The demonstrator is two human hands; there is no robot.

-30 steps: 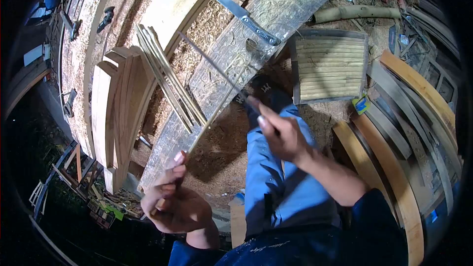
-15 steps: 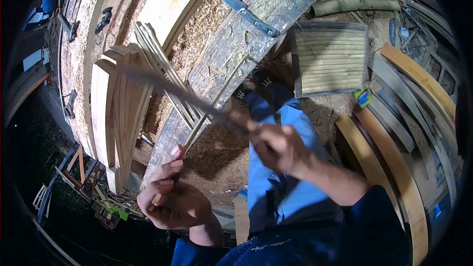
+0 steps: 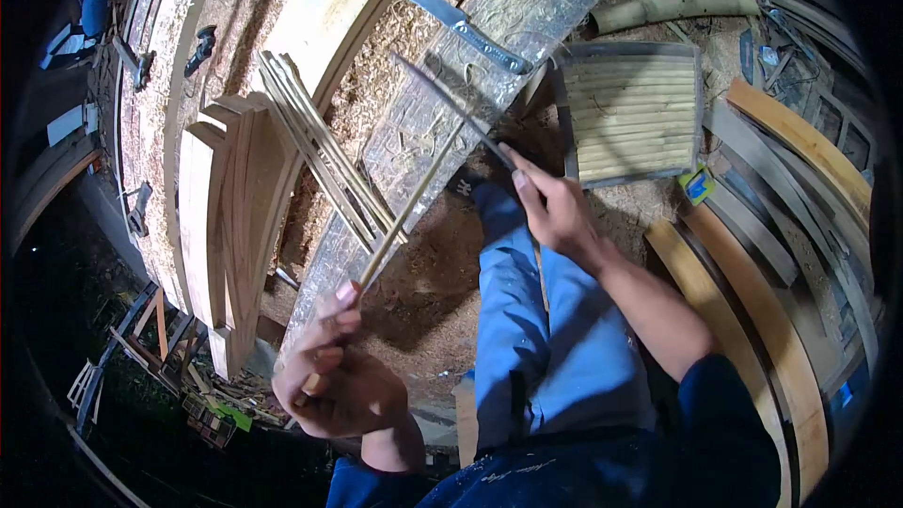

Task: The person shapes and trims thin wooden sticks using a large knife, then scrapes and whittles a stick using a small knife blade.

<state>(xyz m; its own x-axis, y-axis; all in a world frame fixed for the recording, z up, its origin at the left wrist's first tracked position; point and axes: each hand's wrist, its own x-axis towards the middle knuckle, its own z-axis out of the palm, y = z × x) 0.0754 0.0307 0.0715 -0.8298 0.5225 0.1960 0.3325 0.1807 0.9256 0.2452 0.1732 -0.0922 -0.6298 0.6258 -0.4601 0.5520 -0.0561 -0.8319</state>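
Pinching a thin wooden strip (image 3: 425, 182) in the left hand (image 3: 340, 384), lower left of the frame. Slanting up and right from there to just above centre. Gripping a long dark blade (image 3: 459, 113) in the right hand (image 3: 557, 214), right of centre, near the strip's far end.

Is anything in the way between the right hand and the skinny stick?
Nothing loose that I can see. Only the long, thin, dark tool in the bare right hand comes between, reaching across near the far end of the slim, pale, wood-like stick that the bare left hand holds. Whether they touch is unclear.
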